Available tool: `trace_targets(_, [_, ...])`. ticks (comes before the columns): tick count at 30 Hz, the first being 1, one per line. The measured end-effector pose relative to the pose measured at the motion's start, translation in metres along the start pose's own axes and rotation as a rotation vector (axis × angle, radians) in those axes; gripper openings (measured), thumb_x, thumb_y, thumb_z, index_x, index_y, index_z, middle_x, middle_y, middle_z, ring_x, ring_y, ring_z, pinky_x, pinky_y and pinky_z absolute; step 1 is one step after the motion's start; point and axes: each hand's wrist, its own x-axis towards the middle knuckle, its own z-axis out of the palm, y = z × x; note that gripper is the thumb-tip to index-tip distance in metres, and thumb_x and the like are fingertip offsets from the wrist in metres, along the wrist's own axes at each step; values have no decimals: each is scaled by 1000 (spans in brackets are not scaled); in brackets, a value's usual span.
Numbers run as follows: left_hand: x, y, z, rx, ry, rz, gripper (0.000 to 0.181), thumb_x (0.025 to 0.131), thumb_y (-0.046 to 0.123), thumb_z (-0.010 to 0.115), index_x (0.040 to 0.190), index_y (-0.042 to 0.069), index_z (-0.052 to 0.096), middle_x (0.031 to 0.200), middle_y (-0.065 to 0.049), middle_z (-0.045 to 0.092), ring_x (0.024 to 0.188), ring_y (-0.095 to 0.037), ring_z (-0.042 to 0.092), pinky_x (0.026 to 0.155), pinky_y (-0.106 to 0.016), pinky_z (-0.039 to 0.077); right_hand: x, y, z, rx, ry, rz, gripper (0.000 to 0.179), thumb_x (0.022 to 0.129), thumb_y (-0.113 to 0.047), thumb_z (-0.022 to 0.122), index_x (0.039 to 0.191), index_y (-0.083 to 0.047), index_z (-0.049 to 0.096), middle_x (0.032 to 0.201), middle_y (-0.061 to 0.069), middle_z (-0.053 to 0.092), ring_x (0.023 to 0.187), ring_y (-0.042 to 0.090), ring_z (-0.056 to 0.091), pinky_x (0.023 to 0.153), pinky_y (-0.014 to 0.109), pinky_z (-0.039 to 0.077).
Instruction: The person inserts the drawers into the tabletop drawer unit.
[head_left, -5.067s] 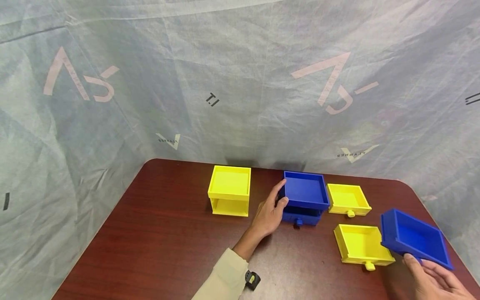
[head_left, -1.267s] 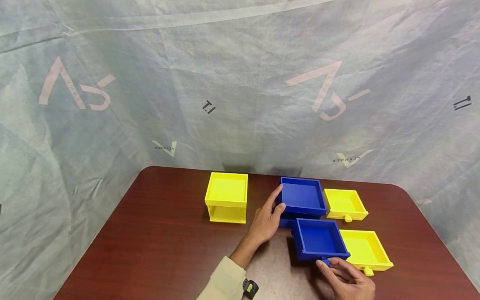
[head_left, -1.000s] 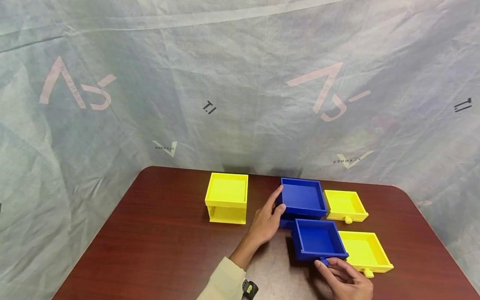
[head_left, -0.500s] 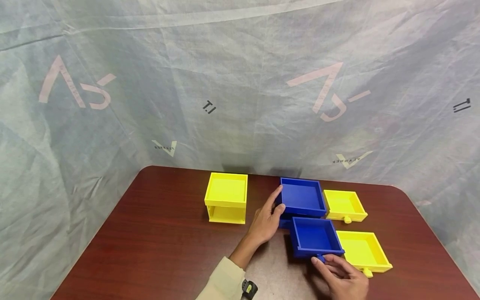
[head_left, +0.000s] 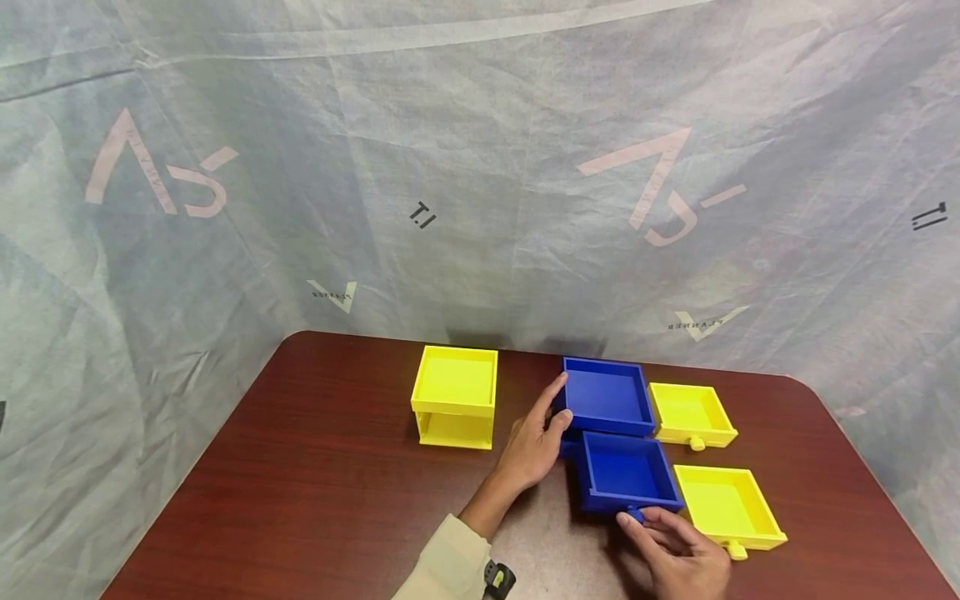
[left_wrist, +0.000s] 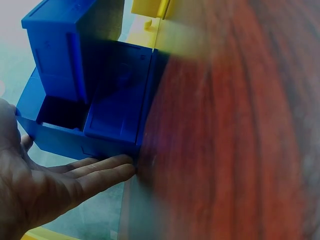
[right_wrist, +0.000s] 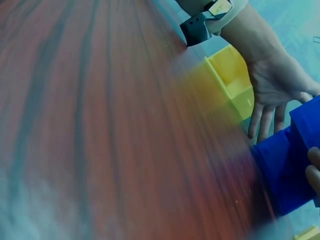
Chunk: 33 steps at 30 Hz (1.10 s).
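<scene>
A small blue two-level drawer cabinet [head_left: 606,393] stands near the table's back edge. My left hand [head_left: 528,446] rests along its left side, and in the left wrist view its fingers [left_wrist: 102,177] lie straight against the wall. With thumb and fingers, my right hand [head_left: 686,558] pinches the knob [head_left: 636,513] of a blue drawer [head_left: 630,471]. The left wrist view has that drawer's far end at the upper opening, most of it sticking out. Below it, another blue drawer [left_wrist: 117,115] sits in the lower slot.
Left of the blue cabinet stands a yellow cabinet [head_left: 456,379] with its front slot empty. Two yellow drawers lie to the right: one behind [head_left: 693,408], one in front [head_left: 726,504]. Grey printed cloth [head_left: 480,167] hangs behind the brown table [head_left: 322,500].
From far right, the blue drawer has come left to the blue cabinet's front in my right hand, then edged slightly left and toward the cabinet. My left hand keeps its place.
</scene>
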Motion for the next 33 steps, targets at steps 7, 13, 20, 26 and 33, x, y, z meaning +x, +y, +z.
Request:
trace_targets(7, [0, 0, 0, 9, 4, -1, 52, 105, 47, 37, 155, 49, 24, 155, 5, 40, 125, -35, 56, 96, -62, 45, -2, -1, 5, 17, 21, -63, 29, 63, 0, 93, 84, 6, 74, 64, -11, 69, 56, 3, 67, 50, 18, 52])
trace_targets(13, [-1, 0, 0, 10, 0, 1, 52, 105, 47, 37, 156, 47, 24, 157, 6, 38, 127, -35, 54, 97, -62, 44, -5, -2, 7, 2, 48, -67, 30, 63, -3, 94, 84, 6, 75, 64, -15, 68, 54, 1, 66, 50, 16, 51])
trace_targets(20, [0, 0, 0, 16, 7, 9, 52, 105, 47, 37, 156, 47, 24, 156, 6, 38, 124, -35, 57, 94, -60, 47, -5, -2, 8, -18, 43, -92, 30, 63, -4, 94, 84, 4, 75, 65, -16, 68, 55, -1, 65, 51, 14, 50])
trace_targets(26, [0, -1, 0, 17, 7, 1, 52, 105, 47, 37, 155, 48, 24, 156, 7, 38, 126, -35, 55, 95, -60, 46, -5, -1, 10, -43, 29, -92, 29, 63, -3, 94, 84, 4, 75, 67, -8, 70, 55, 0, 66, 52, 15, 51])
trace_targets(33, [0, -1, 1, 25, 13, -6, 52, 105, 47, 38, 155, 48, 25, 155, 5, 40, 127, -35, 54, 96, -61, 45, -4, -1, 12, -47, 5, -120, 27, 64, -3, 93, 83, 3, 76, 69, -2, 71, 55, 0, 66, 52, 15, 51])
